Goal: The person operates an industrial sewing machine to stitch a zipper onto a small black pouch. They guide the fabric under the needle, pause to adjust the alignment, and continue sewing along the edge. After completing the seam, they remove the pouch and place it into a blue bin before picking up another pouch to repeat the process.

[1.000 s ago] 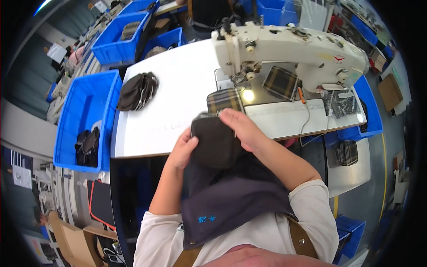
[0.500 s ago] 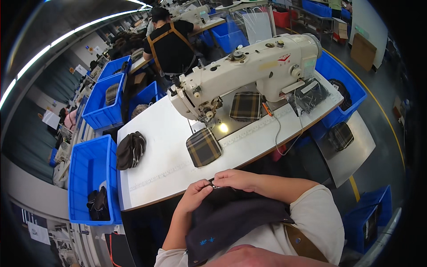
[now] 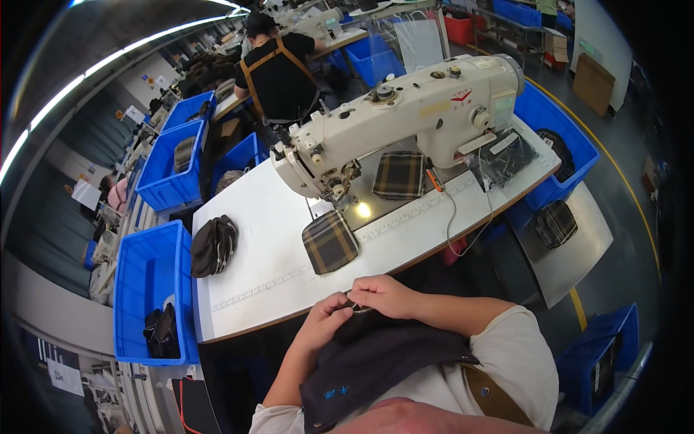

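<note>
Close to my body, just off the table's front edge, my two hands pinch a dark fabric piece with a zipper (image 3: 363, 309). My left hand (image 3: 324, 320) grips one end with thumb and fingers, while my right hand (image 3: 387, 295) is closed on it right beside. Much of the piece is lost against my dark apron (image 3: 390, 347). On the white table (image 3: 267, 249) ahead lies a brown plaid fabric panel (image 3: 330, 242), next to the needle area of a cream sewing machine (image 3: 405, 101). A second plaid panel (image 3: 399, 175) rests under the machine's arm.
Dark bundled pieces (image 3: 214, 246) lie at the table's left end. Beside it stands a blue bin (image 3: 152, 264). An orange-handled tool (image 3: 434, 179) and a plastic-wrapped packet (image 3: 506, 159) lie at right. A metal side shelf (image 3: 578, 242) holds more plaid. A co-worker (image 3: 278, 76) sits beyond.
My hands have shifted slightly, and more of the zipper's curved edge shows below my right fingers. Both hands keep hold of the piece.
</note>
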{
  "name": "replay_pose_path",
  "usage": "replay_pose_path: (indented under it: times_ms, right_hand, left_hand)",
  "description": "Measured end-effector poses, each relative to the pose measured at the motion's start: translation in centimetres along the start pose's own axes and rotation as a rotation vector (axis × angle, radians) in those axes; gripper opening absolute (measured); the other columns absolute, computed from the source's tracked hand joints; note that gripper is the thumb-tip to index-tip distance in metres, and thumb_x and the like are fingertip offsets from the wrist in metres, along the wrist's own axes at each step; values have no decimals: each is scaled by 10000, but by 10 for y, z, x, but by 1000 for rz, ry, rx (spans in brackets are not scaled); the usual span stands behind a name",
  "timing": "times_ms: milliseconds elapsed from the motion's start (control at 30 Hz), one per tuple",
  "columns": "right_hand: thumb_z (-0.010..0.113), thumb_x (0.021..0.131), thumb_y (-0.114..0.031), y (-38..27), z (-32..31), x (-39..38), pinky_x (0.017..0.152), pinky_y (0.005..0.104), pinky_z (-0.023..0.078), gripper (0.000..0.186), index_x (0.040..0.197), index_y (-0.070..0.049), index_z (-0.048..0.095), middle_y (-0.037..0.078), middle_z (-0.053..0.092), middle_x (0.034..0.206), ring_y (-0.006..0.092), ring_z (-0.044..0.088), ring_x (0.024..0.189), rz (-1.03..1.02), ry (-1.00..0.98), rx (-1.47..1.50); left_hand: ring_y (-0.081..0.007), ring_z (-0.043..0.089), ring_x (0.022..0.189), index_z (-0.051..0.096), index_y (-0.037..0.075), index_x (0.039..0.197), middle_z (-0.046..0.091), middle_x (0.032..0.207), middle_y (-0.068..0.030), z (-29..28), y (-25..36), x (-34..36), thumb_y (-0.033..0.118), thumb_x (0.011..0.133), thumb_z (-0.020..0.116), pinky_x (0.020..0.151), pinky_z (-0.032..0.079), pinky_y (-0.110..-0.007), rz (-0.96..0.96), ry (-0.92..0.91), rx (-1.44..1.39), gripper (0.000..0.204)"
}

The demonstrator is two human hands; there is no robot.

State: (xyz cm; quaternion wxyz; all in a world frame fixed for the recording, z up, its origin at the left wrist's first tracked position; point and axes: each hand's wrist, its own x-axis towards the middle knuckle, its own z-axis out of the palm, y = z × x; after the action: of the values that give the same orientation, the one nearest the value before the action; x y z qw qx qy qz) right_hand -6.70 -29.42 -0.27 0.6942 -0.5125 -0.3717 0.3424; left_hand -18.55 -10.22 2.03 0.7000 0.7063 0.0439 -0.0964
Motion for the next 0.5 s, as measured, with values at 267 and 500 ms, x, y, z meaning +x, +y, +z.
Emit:
replay_pose_path:
  times_ms: [267,500]
  right_hand:
    - [590,1104,-202,-30,-19,5,613,257,436,290,845,-74,570,-6,556,735,93,527,643,72,106,472]
    - [570,1122,-306,-25,-13,15,783,299,537,271,1020,-62,630,5,637,873,129,625,805,106,111,624]
  left_hand:
    - [-155,639,996,684,54,1086,714,1073,-56,0,-20,-8,254,994,643,949,493,-327,-87,92,-275,223]
    - [-129,651,950,640,87,1196,689,1092,-16,13,-43,-19,266,992,622,853,521,-286,-266,258,-744,272]
